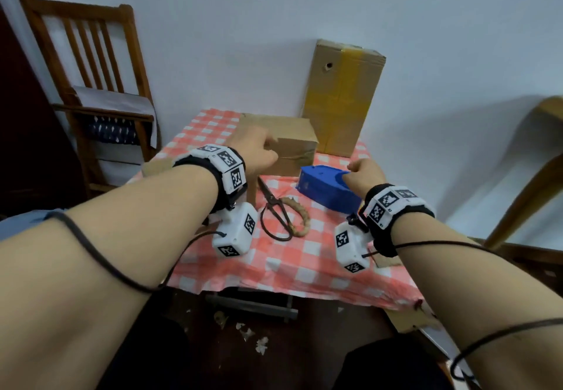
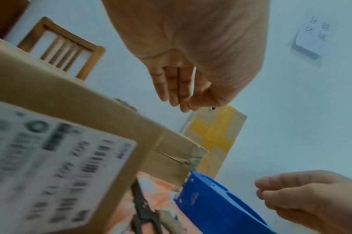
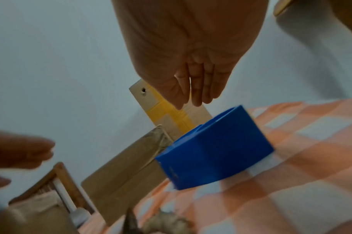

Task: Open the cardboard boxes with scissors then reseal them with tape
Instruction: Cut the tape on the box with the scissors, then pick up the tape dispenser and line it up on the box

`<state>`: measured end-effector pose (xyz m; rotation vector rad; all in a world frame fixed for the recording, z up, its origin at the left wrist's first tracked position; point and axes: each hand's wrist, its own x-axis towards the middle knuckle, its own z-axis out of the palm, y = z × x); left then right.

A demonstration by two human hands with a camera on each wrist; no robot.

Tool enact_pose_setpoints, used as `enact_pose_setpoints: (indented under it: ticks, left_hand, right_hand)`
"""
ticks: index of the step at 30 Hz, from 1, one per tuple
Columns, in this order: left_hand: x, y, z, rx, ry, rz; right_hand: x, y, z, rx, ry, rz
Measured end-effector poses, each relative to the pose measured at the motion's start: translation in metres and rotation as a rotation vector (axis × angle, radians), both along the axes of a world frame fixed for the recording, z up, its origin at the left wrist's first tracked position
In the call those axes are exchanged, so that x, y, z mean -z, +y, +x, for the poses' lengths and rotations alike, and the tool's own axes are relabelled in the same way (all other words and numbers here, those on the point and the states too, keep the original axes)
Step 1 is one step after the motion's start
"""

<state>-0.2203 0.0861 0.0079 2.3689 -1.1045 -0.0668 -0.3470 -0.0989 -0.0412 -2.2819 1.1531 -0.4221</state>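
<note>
Hands held above a small surface [image 1: 304, 255] covered in red-and-white checked cloth. Left hand [image 1: 256, 153] raised over the low cardboard box [image 1: 292, 146], fingers [image 2: 175, 88] straight and pressed together, thumb alongside, gripping nothing; contact with the box not clear. Right hand [image 1: 364, 176] poised just above the blue tape dispenser [image 1: 326, 190], fingers [image 3: 199, 88] straight and close together, nothing held. Dispenser lying on the cloth just beside the low box, at its right front corner. Clear tape wrinkled across that box's near end, a printed label on another face. Scissors [image 1: 274, 210] flat on the cloth in front of the box, between the two wrists, one handle wrapped in pale cord. Tall cardboard box [image 1: 341, 97] standing upright behind, against the wall, crossed with yellow tape. Wooden chair [image 1: 91, 79] at far left.
</note>
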Motion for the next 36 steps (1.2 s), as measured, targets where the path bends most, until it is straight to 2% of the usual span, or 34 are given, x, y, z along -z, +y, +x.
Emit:
enact_pose_setpoints:
  ticks: [3, 7, 11, 13, 16, 20, 22, 24, 27, 30, 36]
  left_hand:
    - [0.006, -0.022, -0.011, 0.069, 0.02, 0.019]
    - [0.017, -0.04, -0.017, 0.081, 0.027, 0.089]
    - [0.026, -0.047, -0.015, 0.048, 0.041, 0.086]
    - [0.028, -0.049, -0.012, 0.018, 0.071, 0.069]
    - [0.029, -0.048, -0.011, -0.028, 0.143, 0.007]
    - [0.024, -0.053, -0.017, -0.079, 0.261, -0.158]
    - [0.021, -0.059, -0.018, -0.097, 0.396, -0.22]
    - [0.016, -0.064, -0.022, -0.13, 0.599, -0.281]
    - [0.008, -0.064, -0.034, -0.193, 0.899, -0.32]
    - [0.008, -0.064, -0.039, -0.187, 1.059, -0.256]
    - [0.0, -0.057, -0.044, -0.085, 1.101, -0.096]
  right_hand:
    - [0.013, -0.007, -0.006, -0.073, 0.194, -0.071]
    - [0.027, -0.013, 0.0, -0.187, 0.373, -0.166]
    - [0.037, -0.016, 0.014, -0.224, 0.464, -0.228]
    - [0.041, -0.017, 0.019, -0.221, 0.453, -0.183]
    - [0.04, -0.022, 0.017, -0.228, 0.338, -0.139]
    - [0.019, -0.023, -0.003, -0.107, -0.029, 0.071]
    - [0.007, -0.019, -0.013, -0.003, -0.237, 0.192]
    - [-0.003, -0.016, -0.023, 0.055, -0.388, 0.283]
    - [-0.011, -0.011, -0.03, 0.041, -0.459, 0.311]
    - [-0.013, -0.005, -0.035, 0.103, -0.55, 0.437]
    - [-0.02, 0.002, -0.043, 0.099, -0.585, 0.559]
